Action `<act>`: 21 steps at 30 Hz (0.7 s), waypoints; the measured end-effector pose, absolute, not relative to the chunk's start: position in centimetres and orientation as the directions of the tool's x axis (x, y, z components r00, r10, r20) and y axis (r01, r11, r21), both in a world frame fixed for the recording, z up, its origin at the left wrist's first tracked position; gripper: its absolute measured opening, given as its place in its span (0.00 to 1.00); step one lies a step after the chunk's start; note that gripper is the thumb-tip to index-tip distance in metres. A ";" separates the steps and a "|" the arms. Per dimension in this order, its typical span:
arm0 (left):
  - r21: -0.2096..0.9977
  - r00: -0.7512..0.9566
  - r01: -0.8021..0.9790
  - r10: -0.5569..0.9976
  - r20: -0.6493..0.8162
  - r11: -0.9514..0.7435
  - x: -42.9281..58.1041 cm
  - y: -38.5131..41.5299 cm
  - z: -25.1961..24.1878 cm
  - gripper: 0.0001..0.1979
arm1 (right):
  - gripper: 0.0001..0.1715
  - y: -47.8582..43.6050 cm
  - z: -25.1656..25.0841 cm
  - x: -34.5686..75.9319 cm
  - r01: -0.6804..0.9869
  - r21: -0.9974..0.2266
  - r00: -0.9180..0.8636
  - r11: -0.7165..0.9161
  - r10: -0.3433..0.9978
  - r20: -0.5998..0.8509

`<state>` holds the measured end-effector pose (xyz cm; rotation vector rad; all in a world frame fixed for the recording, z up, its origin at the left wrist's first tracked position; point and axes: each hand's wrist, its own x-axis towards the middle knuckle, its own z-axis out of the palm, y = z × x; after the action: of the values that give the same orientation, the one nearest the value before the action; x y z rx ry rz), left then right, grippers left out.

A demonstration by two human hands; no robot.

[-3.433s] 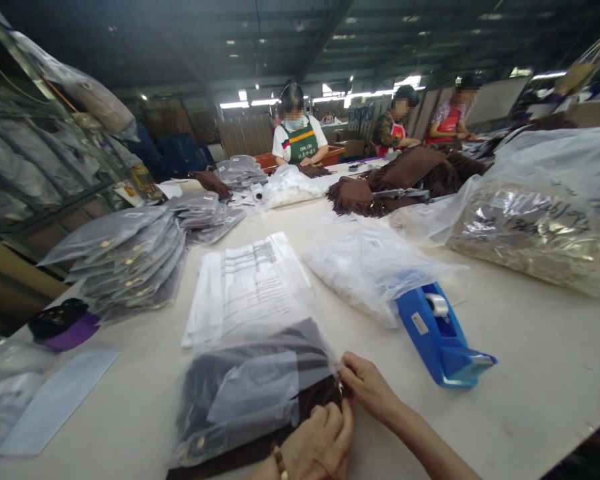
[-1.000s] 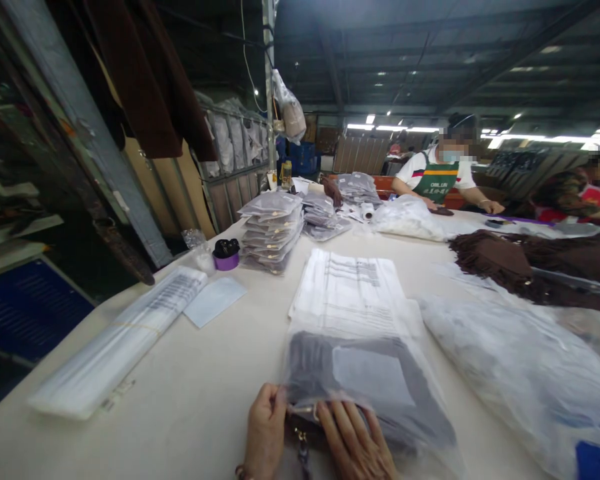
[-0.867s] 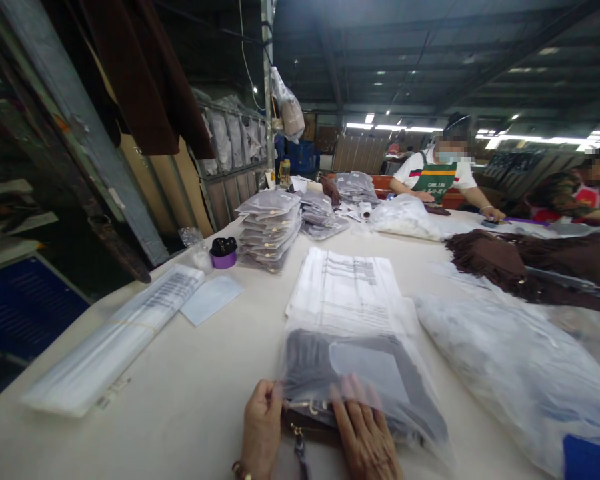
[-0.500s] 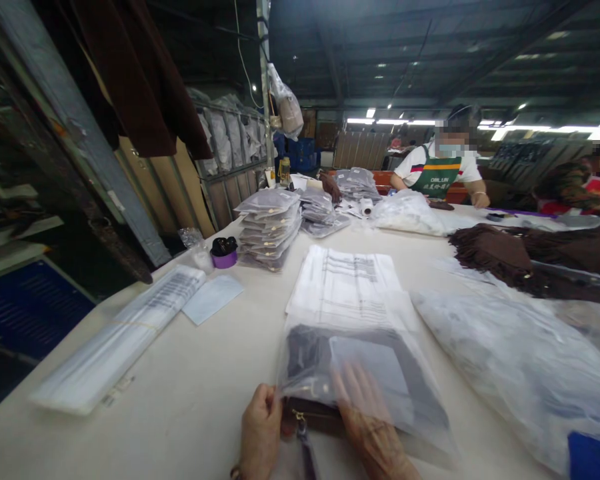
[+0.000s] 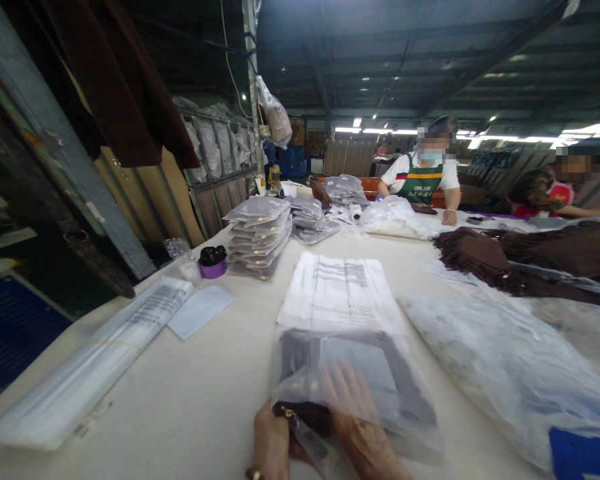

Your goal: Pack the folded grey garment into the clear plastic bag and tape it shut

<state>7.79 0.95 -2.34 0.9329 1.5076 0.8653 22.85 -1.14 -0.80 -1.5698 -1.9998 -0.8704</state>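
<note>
A clear plastic bag (image 5: 415,427) lies in front of me with a dark brown pouch (image 5: 300,353) inside it. The pouch has gold-coloured metal fittings and a strap end in clear wrap (image 5: 313,440) at its near edge. A pale sheet (image 5: 357,363) shows on top of the pouch. My right hand (image 5: 353,413) lies flat under the clear film, fingers stretched out over the pouch and the sheet. At the pouch's near left corner my left hand (image 5: 273,437) is closed, its fingertips partly hidden beneath the corner.
Printed plastic bags (image 5: 337,287) lie just beyond, with a banded bundle of bags (image 5: 95,360) and a pale blue card (image 5: 200,310) to the left. Filled packets (image 5: 257,233) are stacked behind a purple tape roll (image 5: 213,267). Loose plastic (image 5: 490,360) and fringed brown pieces (image 5: 473,257) lie right; co-workers stand beyond.
My left hand has moved from the bag's left edge to under the pouch's corner. The wrapped strap end has swung rightward. My right hand stays flat inside the bag. The view has shifted slightly.
</note>
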 end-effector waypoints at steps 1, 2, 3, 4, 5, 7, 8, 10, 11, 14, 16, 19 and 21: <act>0.898 -0.060 0.094 0.903 -0.425 0.429 7.6 0.9 -2.1 0.09 | 0.17 -1.0 -0.8 23.0 0.967 0.203 -0.251 0.152 0.690 0.679; 0.895 -0.035 0.090 0.899 -0.436 0.437 7.4 0.9 -1.8 0.08 | 0.17 -0.8 -0.9 23.1 0.966 0.209 -0.257 0.155 0.698 0.668; 0.892 -0.008 0.086 0.896 -0.445 0.444 7.0 0.8 -1.5 0.08 | 0.16 -0.7 -1.0 23.3 0.962 0.218 -0.268 0.163 0.699 0.663; 0.889 0.017 0.083 0.892 -0.452 0.450 6.6 0.7 -1.2 0.08 | 0.15 -0.5 -1.2 23.4 0.959 0.226 -0.280 0.171 0.692 0.666; 0.886 0.036 0.078 0.887 -0.461 0.457 6.1 0.6 -0.9 0.09 | 0.13 -0.3 -1.4 23.6 0.957 0.231 -0.289 0.177 0.670 0.684; 0.878 0.047 0.067 0.878 -0.477 0.474 5.2 0.3 -0.5 0.11 | 0.11 0.1 -2.1 23.7 0.951 0.239 -0.308 0.194 0.623 0.719; 0.876 0.043 0.064 0.876 -0.481 0.478 4.8 0.2 -0.4 0.12 | 0.11 0.3 -2.4 23.7 0.950 0.238 -0.311 0.201 0.608 0.730; 0.872 0.037 0.060 0.872 -0.488 0.485 4.3 -0.1 -0.4 0.14 | 0.11 0.7 -3.0 23.5 0.953 0.226 -0.304 0.204 0.598 0.742; 0.872 0.038 0.058 0.872 -0.489 0.486 4.0 -0.2 -0.4 0.15 | 0.11 0.9 -3.2 23.3 0.955 0.219 -0.297 0.202 0.594 0.748; 0.859 0.042 0.013 0.858 -0.512 0.512 3.8 -0.5 -0.6 0.13 | 0.11 1.4 -3.7 22.9 0.960 0.210 -0.281 0.188 0.581 0.764; 0.844 0.033 -0.021 0.844 -0.535 0.536 3.9 -0.6 -0.6 0.14 | 0.10 1.6 -3.8 22.6 0.962 0.207 -0.272 0.177 0.586 0.763; 0.840 0.014 -0.019 0.840 -0.542 0.542 4.4 -0.5 -0.5 0.17 | 0.10 1.8 -3.8 22.4 0.963 0.207 -0.268 0.169 0.593 0.759; 0.847 0.012 -0.006 0.847 -0.532 0.532 4.8 -0.4 -0.4 0.17 | 0.10 1.9 -3.6 22.3 0.962 0.209 -0.272 0.174 0.606 0.747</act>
<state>4.84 -0.36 -0.40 0.7860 1.4100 0.7842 22.34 1.92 -3.60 -1.4740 -1.9510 -0.9255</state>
